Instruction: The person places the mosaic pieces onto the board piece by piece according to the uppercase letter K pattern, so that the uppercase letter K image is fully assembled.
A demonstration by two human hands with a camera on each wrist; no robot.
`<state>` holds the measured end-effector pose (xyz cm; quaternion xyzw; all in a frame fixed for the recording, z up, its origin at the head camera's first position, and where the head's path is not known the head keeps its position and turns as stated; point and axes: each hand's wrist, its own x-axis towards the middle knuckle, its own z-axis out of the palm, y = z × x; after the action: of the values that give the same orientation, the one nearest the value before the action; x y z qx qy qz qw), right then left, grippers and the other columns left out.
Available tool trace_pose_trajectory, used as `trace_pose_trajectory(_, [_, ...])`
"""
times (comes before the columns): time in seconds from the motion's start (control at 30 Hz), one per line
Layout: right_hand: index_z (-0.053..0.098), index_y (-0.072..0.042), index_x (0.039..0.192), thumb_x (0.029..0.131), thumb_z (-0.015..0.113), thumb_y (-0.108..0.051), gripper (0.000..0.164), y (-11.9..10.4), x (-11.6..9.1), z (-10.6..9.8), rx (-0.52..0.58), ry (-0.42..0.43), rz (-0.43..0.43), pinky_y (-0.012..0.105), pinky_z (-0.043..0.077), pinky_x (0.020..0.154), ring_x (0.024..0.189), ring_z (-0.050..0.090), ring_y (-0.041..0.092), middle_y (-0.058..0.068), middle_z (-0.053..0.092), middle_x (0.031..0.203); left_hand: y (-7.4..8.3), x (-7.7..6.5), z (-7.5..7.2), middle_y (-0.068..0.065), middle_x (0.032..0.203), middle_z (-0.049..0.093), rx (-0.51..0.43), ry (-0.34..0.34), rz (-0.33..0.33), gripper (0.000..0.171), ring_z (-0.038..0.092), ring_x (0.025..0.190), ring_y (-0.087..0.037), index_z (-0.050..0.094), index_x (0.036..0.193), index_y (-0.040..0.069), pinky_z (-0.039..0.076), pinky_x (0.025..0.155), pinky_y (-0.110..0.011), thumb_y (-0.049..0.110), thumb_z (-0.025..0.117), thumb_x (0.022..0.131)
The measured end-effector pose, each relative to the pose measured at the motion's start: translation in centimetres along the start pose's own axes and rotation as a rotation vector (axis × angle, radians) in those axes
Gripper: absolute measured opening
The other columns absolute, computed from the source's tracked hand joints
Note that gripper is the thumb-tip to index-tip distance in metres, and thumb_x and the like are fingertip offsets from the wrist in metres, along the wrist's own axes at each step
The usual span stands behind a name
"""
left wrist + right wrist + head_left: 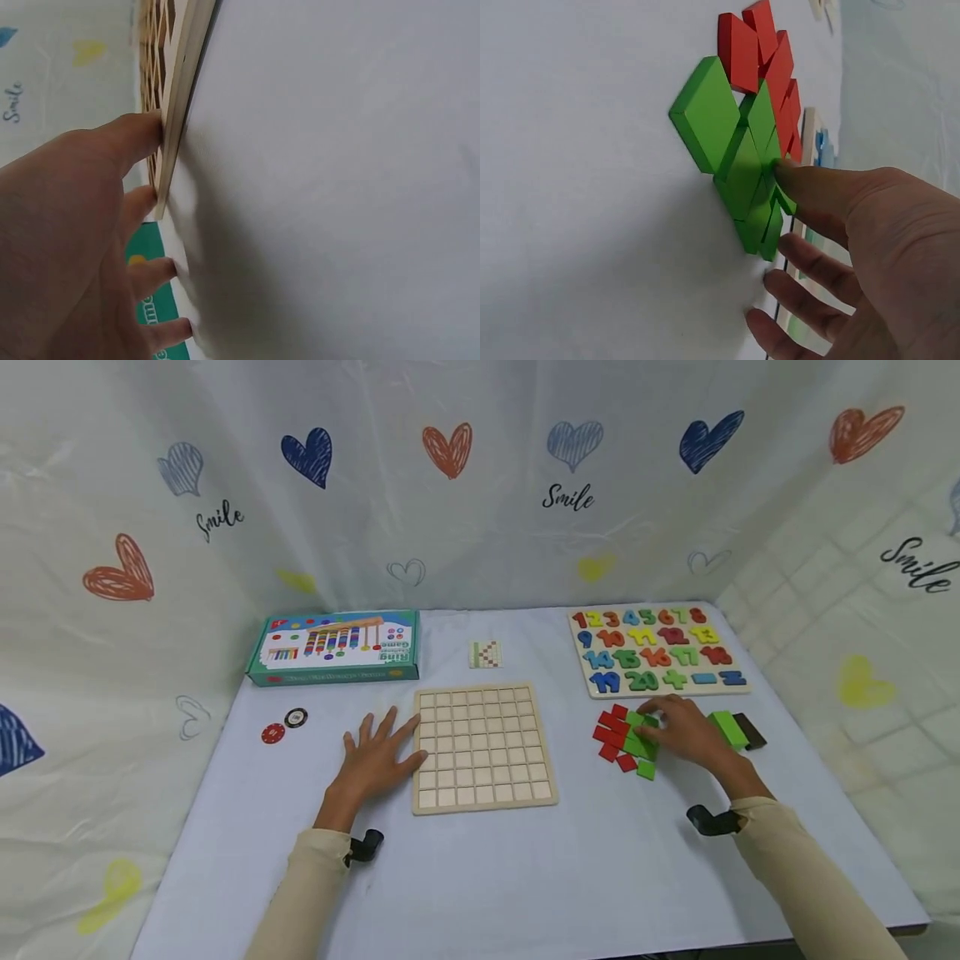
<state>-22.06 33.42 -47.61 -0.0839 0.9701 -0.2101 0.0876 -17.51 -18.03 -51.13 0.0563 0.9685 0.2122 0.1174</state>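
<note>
The left hand (pixel 378 758) lies at the left edge of a light wooden grid board (pixel 486 807), fingers spread. Its thumb (pixel 139 135) touches the board's edge, and the index fingertip meets the same side higher up. Over a cluster of small square tiles, the right hand (pixel 678 727) pinches a green tile (pixel 786 198) between thumb and index finger; the index tip is hidden behind the thumb in the right wrist view. Its other fingers are loosely bent. More green tiles (pixel 705 116) lie flat beside it, and red tiles (pixel 611 735) adjoin them on the left.
Behind the tiles is a number puzzle board (pixel 667 690). A green game box (pixel 333 675) stands at the back left, with red and black round chips (pixel 273 733) before it. A small patterned card (pixel 485 654) lies behind the grid board. Green (pixel 729 729) and dark blocks (pixel 750 732) sit far right.
</note>
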Motion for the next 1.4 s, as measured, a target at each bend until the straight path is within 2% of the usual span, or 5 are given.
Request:
trace_pose_trajectory(0.4, [0.071, -0.001, 0.115, 0.097, 0.077, -0.011, 0.022, -0.5, 0.0, 0.2, 0.002, 0.176, -0.068, 0.060, 0.053, 0.092, 0.109, 0.059, 0.041, 0.021, 0.072, 0.111, -0.2, 0.1, 0.1, -0.013, 0.179, 0.011, 0.014, 0.004, 0.009, 0.075, -0.002, 0.161, -0.052, 0.030, 0.169, 0.033, 0.000, 0.117, -0.084, 0.059, 0.057, 0.104])
trace_pose_trajectory(0.7, [0.074, -0.001, 0.117, 0.100, 0.075, -0.011, 0.020, -10.1, 3.9, 1.8, 0.201, 0.261, -0.232, 0.048, 0.061, 0.084, 0.095, 0.071, 0.031, 0.017, 0.077, 0.107, -0.4, -0.1, 0.0, -0.013, 0.179, 0.009, 0.028, 0.000, -0.001, 0.076, -0.003, 0.161, -0.052, 0.029, 0.169, 0.032, -0.001, 0.117, -0.084, 0.059, 0.057, 0.104])
trace_pose_trajectory(0.9, [0.076, -0.004, 0.113, 0.101, 0.073, -0.013, 0.015, -18.8, 7.9, 7.0, 0.317, 0.155, -0.418, 0.037, 0.059, 0.080, 0.092, 0.071, 0.022, 0.010, 0.078, 0.104, -0.6, -0.2, -0.3, -0.015, 0.178, 0.013, 0.048, 0.013, -0.007, 0.075, 0.001, 0.161, -0.053, 0.032, 0.169, 0.031, 0.002, 0.117, -0.084, 0.057, 0.059, 0.104])
trace_pose_trajectory(1.03, [0.075, -0.004, 0.116, 0.103, 0.069, -0.012, 0.016, -22.6, 10.0, 9.7, 0.308, 0.094, -0.445, 0.039, 0.059, 0.085, 0.097, 0.071, 0.024, 0.010, 0.077, 0.108, -0.2, -0.4, -0.4, -0.014, 0.177, 0.019, 0.036, 0.028, 0.006, 0.073, 0.005, 0.161, -0.053, 0.038, 0.166, 0.031, 0.005, 0.117, -0.084, 0.056, 0.062, 0.103])
trace_pose_trajectory(1.4, [0.076, -0.010, 0.116, 0.105, 0.068, -0.018, 0.016, -25.0, 12.7, 12.4, 0.281, 0.001, -0.287, 0.041, 0.058, 0.090, 0.103, 0.071, 0.022, 0.006, 0.076, 0.109, 0.2, -0.2, -0.2, -0.013, 0.176, 0.025, 0.052, 0.054, 0.004, 0.071, 0.013, 0.160, -0.053, 0.043, 0.164, 0.031, 0.012, 0.117, -0.085, 0.055, 0.065, 0.101])
